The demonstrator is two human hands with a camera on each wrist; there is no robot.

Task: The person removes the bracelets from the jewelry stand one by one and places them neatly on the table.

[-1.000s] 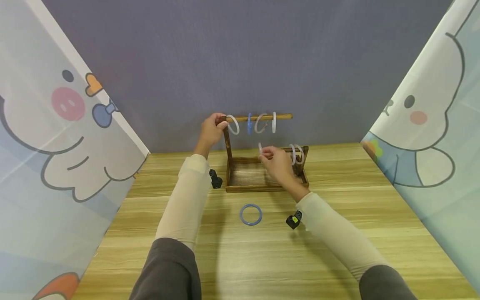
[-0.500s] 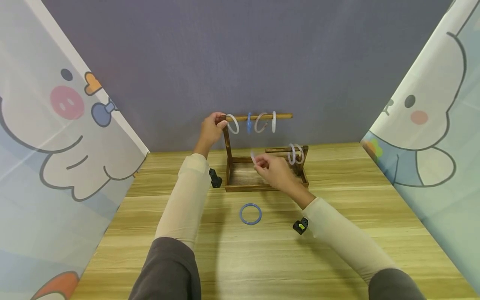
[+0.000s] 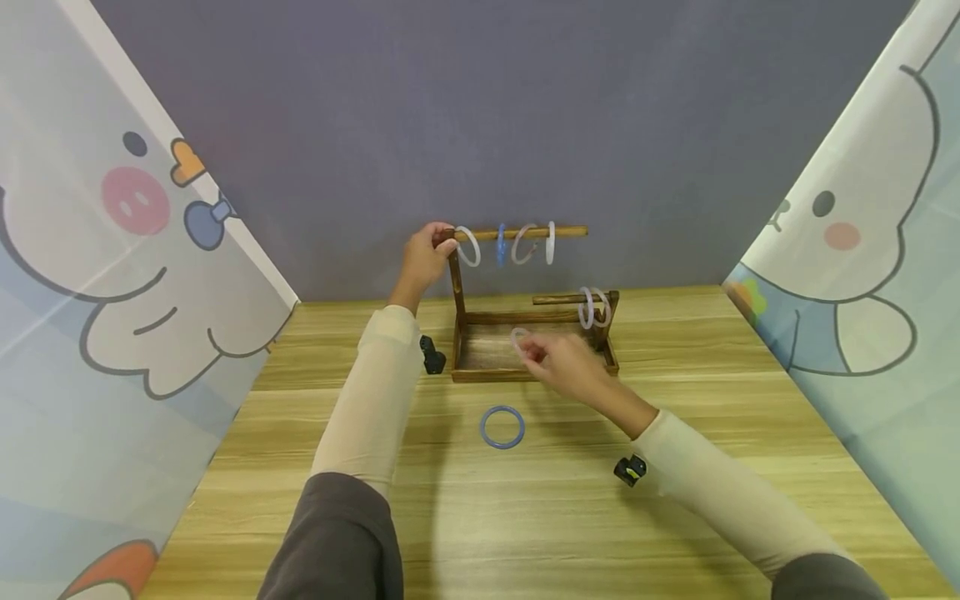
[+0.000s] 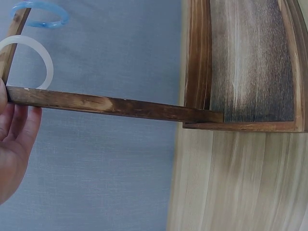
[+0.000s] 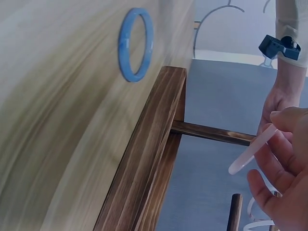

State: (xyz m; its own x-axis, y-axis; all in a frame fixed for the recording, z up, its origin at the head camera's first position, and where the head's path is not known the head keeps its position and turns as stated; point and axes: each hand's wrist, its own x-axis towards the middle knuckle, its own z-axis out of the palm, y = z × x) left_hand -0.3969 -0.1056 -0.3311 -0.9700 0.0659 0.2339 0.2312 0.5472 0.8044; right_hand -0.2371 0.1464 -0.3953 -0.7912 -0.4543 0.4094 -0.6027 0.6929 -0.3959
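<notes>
My left hand (image 3: 423, 260) grips the top of the left post (image 4: 110, 104) of a wooden bangle stand (image 3: 491, 377). Between the thumb and fingers of my right hand (image 3: 573, 367), a pale pinkish-white bangle (image 5: 250, 153) is pinched over the stand's tray, in front of the lower bar (image 3: 553, 300). Two pale lilac bangles (image 3: 583, 308) hang on that bar by the right post. The upper bar (image 3: 573, 231) carries several bangles, among them a white bangle (image 4: 44, 55) beside my left hand and a blue bangle (image 3: 501, 244).
A blue bangle (image 3: 502, 447) lies flat on the wood-grain table (image 3: 510, 525) in front of the stand. A grey wall (image 3: 480, 108) rises behind, and cartoon-printed panels (image 3: 832, 275) flank both sides. Both wrists wear small black cameras (image 3: 630, 471).
My right hand has drawn back from the lower bar, down and toward me, still pinching the pale bangle. My left hand stays on the post, and the hung bangles keep their places.
</notes>
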